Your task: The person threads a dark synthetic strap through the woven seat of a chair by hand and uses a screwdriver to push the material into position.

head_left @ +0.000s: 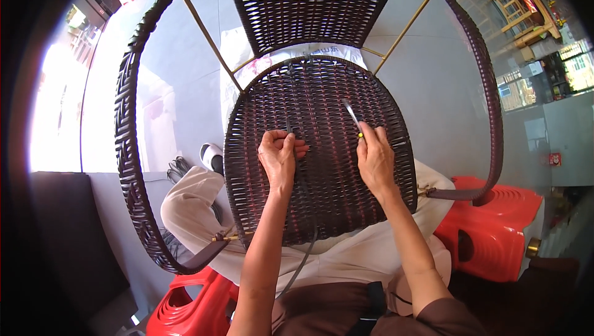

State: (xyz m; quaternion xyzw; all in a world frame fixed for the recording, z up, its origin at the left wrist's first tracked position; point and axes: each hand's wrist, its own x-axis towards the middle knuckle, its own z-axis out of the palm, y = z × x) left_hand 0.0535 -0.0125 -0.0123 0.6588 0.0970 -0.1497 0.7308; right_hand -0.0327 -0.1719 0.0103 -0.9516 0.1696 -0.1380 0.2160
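Grey floor (179, 45) spreads beneath a dark wicker armchair (318, 175), its woven seat (334, 203) lying over the person's lap (352, 262). Across the seat's front edge trails a thin dark strand (301, 268), apparently leading up to the left hand (278, 155), pinched narrow on it near the seat's middle. Nearer the right edge, the right hand (375, 158) grips a slim metal-tipped tool (351, 113). A slip of that tip could nick the weave; slack in the strand could let it twist or snag. Beyond the rear edge rises the woven backrest (315, 5).
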